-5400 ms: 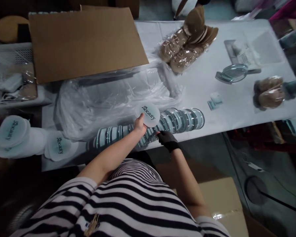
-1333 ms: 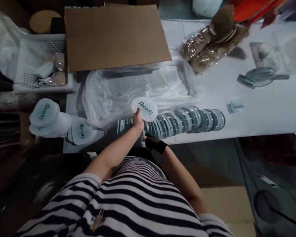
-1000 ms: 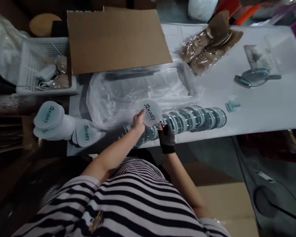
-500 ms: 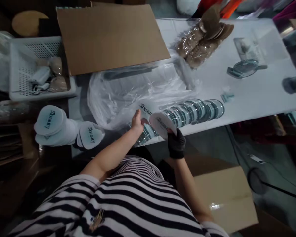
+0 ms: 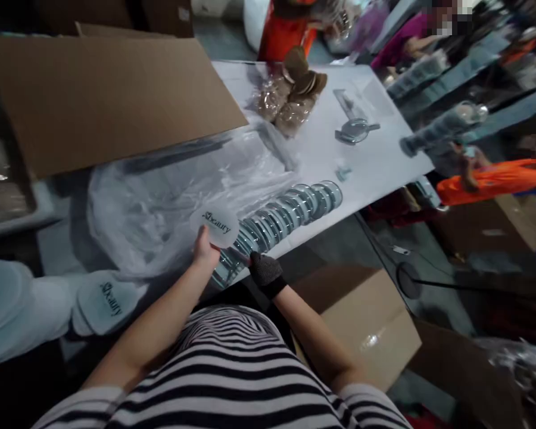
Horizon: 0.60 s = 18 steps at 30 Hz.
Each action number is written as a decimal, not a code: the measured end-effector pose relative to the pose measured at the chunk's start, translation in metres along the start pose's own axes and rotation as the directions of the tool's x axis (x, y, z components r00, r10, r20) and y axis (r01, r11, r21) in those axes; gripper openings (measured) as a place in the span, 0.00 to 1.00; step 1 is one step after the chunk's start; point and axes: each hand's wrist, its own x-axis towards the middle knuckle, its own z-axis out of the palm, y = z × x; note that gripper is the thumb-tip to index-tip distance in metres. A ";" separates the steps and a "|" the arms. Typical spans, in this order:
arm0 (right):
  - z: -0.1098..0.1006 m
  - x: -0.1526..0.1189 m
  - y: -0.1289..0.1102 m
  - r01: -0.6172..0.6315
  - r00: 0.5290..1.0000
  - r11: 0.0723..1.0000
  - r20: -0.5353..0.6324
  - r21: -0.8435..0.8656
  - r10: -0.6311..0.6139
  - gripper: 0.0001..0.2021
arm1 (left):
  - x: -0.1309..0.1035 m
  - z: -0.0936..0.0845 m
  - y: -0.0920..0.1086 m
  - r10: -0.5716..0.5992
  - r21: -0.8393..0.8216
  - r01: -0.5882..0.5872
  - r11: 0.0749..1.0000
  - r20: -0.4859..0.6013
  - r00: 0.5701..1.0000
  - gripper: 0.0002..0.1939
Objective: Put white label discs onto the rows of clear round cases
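Note:
My bare left hand (image 5: 205,249) pinches a rounded white card (image 5: 214,225) printed with dark "beauty" lettering, held face up over the table's front edge. Just to the right, my right hand (image 5: 265,273) wears a dark fingerless glove. Its fingers are curled at a thin edge-on piece between the hands, too blurred to identify. Behind and beneath both hands runs a row of clear, rounded, glass-like pieces (image 5: 286,214), leaning on one another along the table's front edge. More printed rounded cards (image 5: 100,304) lie stacked at the left.
A large cardboard box (image 5: 116,101) stands behind crumpled clear plastic sheeting (image 5: 161,202). Bagged brown pads (image 5: 295,98) and a clear oval piece (image 5: 356,130) lie on the white table (image 5: 384,161). Another carton (image 5: 366,333) sits below at right. People work farther off at right.
The view has swung right. The rounded card in my left hand is now more fully visible, while the printed card at my right hand no longer shows its face.

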 end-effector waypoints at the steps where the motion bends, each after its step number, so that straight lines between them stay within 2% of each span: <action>1: 0.001 -0.001 0.004 0.006 1.000 1.000 0.002 0.007 -0.006 0.17 | 0.002 -0.001 0.000 -0.002 0.009 0.002 1.000 0.010 1.000 0.12; 6: 0.012 0.001 0.011 -0.079 0.996 0.997 0.026 -0.026 0.080 0.20 | 0.000 -0.002 0.000 0.005 -0.002 -0.005 1.000 0.036 0.999 0.12; 13: 0.030 0.006 -0.002 -0.023 0.996 0.996 0.084 -0.083 0.030 0.21 | 0.003 0.002 -0.001 -0.035 -0.041 0.035 0.999 0.007 0.999 0.13; 18: 0.027 0.025 -0.010 -0.045 0.991 0.999 0.130 0.002 0.044 0.19 | 0.007 0.000 -0.003 0.002 -0.052 0.001 0.999 0.054 0.999 0.11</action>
